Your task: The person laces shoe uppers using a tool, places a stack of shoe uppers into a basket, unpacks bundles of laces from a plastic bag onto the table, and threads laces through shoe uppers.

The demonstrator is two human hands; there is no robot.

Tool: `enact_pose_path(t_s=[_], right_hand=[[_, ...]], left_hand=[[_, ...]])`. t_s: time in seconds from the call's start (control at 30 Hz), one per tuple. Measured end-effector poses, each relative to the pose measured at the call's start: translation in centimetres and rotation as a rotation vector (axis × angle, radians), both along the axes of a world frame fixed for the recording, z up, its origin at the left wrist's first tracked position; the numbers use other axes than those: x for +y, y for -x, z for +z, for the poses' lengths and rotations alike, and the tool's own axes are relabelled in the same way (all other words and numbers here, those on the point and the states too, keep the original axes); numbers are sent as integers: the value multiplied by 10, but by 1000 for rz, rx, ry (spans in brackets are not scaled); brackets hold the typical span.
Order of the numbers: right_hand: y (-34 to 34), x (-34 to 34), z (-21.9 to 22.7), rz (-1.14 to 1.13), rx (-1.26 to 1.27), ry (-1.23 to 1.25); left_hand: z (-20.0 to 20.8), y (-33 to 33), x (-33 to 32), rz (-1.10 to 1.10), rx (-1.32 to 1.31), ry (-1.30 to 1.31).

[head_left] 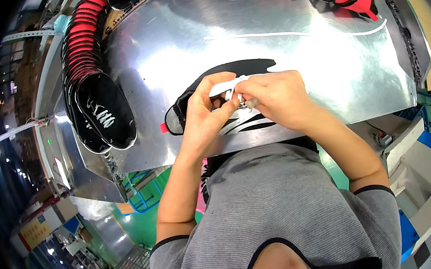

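Observation:
A black shoe upper (254, 67) with white stripes and a small red heel tab lies on the shiny metal table. Both hands meet over its lacing area. My left hand (209, 105) pinches the white lace (225, 88) at the upper, thumb and forefinger brought together. From the right, my right hand (277, 96) closes its fingers on the same white lace, close beside the left fingertips. A small pale-tipped tool or lace end shows under the right fingers; its kind is hard to make out. The fingers hide part of the lacing.
A long curved stack of black and red shoe uppers (85, 31) runs down the table's left side. More uppers (348, 0) lie at the far edge. A loose white lace (289, 33) stretches across the metal table (167, 40). A white bin-like frame (416, 171) stands at right.

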State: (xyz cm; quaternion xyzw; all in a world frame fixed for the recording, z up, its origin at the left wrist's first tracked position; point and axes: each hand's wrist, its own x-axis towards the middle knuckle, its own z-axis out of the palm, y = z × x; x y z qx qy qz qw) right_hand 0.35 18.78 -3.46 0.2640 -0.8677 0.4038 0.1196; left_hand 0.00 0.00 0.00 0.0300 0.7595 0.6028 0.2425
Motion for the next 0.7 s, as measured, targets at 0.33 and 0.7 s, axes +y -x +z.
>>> enact_pose_path(t_s=[0.33,0.7], right_hand=[[-45,-10,20,351,64,438],[-54,9,-2,-180,-658,720]], left_hand=[[-6,13,11,219,-14,-126],[23,-28,-11,-4,423,286]])
